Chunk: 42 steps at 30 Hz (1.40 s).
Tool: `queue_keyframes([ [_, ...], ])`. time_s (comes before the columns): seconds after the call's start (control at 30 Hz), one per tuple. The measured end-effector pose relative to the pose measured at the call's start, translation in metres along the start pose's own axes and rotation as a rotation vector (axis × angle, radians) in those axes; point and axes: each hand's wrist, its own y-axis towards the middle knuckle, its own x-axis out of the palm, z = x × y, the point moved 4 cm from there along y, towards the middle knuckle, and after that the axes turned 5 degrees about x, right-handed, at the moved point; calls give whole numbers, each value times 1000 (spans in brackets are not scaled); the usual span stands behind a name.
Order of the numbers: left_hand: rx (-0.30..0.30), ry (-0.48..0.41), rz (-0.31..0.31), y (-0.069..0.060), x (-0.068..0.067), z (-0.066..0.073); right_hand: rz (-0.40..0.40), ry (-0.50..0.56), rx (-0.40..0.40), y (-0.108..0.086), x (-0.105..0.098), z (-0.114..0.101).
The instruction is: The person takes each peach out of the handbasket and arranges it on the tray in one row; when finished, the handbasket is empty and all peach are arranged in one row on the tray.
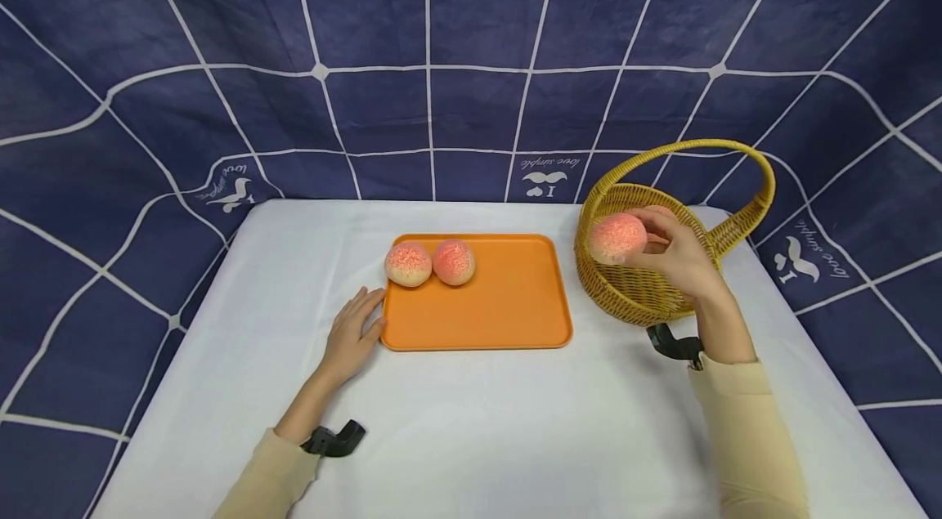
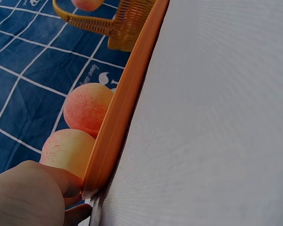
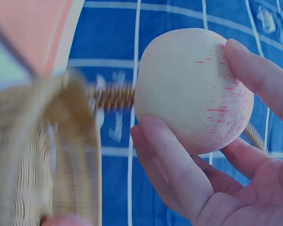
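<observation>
A pink and cream peach [image 1: 618, 239] is gripped between the thumb and fingers of my right hand [image 1: 680, 257], held over the wicker basket [image 1: 625, 300]. The right wrist view shows this peach [image 3: 191, 89] close up, its pale side toward the camera. Partly behind the hand, another peach [image 1: 662, 212] shows inside the basket. My left hand [image 1: 352, 339] rests at the left edge of the orange tray [image 1: 508, 298], fingers fairly straight and touching its rim. On the tray, two peaches sit side by side: the left peach [image 1: 408, 264] and the right peach [image 1: 454, 261].
The basket's tall arched handle [image 1: 688, 145] rises behind and right of my right hand. Tray and basket stand on a white-covered table [image 1: 471, 429]. A dark blue cloth [image 1: 486, 29] with white lines hangs behind. Each wrist carries a black mount [image 1: 334, 439].
</observation>
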Motion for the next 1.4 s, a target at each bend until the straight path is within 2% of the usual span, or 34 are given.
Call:
queue_keyframes([
  [0.13,-1,-5,6,0,0,-1,-68,29,-5,5,26,-10],
  [0.27,5,-5,10,0,0,-1,-128,73,-3,18,53,-11],
  [0.4,7,-7,8,0,0,-1,-156,101,-12,31,79,-10],
  [0.6,-1,-6,10,-1,0,-1,-205,168,33,47,116,-6],
  [0.73,-7,-4,4,-1,0,1,-215,140,58,54,134,-5],
  [0.97,-10,-12,1,-1,-2,3,-222,92,93,61,155,1],
  [1.1,-8,-11,0,-1,-2,4,-218,61,72,65,160,6],
  [1.17,-9,-10,1,-1,-2,4,-229,49,60,61,160,-2],
  [1.3,-8,-9,3,0,-2,4,-229,44,64,63,163,1],
  [1.4,-9,-10,2,0,-2,3,-222,43,82,70,167,14],
])
